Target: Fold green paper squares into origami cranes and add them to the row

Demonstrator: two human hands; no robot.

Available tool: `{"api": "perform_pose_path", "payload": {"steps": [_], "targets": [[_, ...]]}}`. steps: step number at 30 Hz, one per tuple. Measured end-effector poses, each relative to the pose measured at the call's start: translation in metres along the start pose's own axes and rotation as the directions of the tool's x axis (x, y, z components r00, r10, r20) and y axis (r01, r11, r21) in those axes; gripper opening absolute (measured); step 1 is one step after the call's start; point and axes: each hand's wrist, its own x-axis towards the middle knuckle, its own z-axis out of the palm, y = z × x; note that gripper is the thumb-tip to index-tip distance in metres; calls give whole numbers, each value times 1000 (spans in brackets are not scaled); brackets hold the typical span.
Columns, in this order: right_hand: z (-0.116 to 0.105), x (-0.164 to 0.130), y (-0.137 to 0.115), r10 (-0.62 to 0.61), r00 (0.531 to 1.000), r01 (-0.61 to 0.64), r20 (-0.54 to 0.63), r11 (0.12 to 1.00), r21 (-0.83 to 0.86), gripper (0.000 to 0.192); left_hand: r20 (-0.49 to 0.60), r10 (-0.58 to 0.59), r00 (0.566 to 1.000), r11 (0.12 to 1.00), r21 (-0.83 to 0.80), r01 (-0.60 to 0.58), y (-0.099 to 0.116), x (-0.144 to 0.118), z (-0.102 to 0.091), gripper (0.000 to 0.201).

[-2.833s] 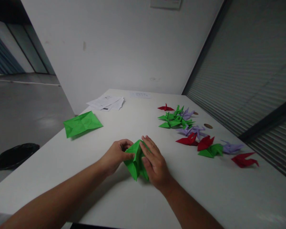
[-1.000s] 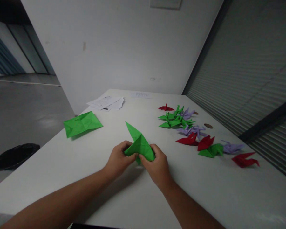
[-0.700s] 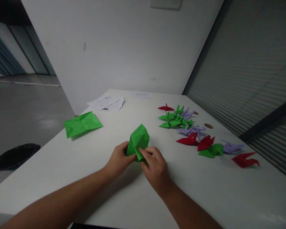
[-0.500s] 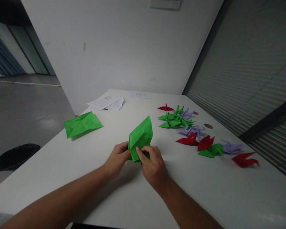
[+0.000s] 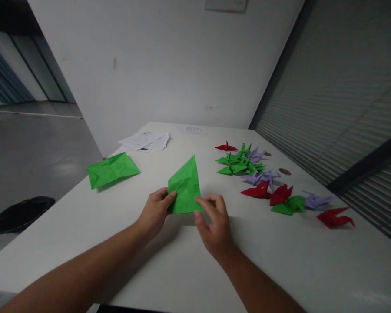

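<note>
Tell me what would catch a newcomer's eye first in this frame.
The bright green folded paper triangle at the middle of the white table stands out first, pinched at its lower corners by the left hand and the right hand. Next comes the scatter of red, green and lilac folded paper cranes along the table's right side. A creased green paper sheet lies flat near the left edge.

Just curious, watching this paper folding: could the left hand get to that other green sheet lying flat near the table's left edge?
Probably yes. The creased green sheet lies alone on bare white table, with nothing between it and the left hand. But that hand is pinching the green folded paper.
</note>
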Motion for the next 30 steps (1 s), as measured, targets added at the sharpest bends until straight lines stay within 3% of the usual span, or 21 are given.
{"api": "perform_pose_path", "payload": {"steps": [2,3,5,7,10,15,23,27,30], "targets": [[1,3,7,273,950,-243,-149,951,190,32,1,16,1000,1000,-13,-16,1,0,1,37],[2,4,9,407,905,-353,-122,880,317,36,12,23,1000,1000,-20,-23,1,0,2,37],[4,8,9,571,813,-542,118,665,514,44,47,45,998,999,-34,-43,0,-1,3,37],[7,9,6,607,712,-676,353,457,578,46,81,62,995,998,-33,-59,-3,-2,4,37],[11,9,1,633,636,-729,440,308,611,45,134,61,989,998,-18,-59,-7,-3,5,40],[10,8,4,684,613,-718,396,272,641,40,210,53,976,999,-10,-52,-8,-4,3,50],[2,12,11,684,635,-706,359,324,630,39,138,61,989,997,36,-66,-5,0,-4,43],[4,7,10,602,631,-765,490,380,519,35,65,138,988,986,86,-144,-3,3,-9,31],[4,6,13,492,655,-756,574,435,490,30,76,233,970,933,263,-245,3,4,-15,26]]}}
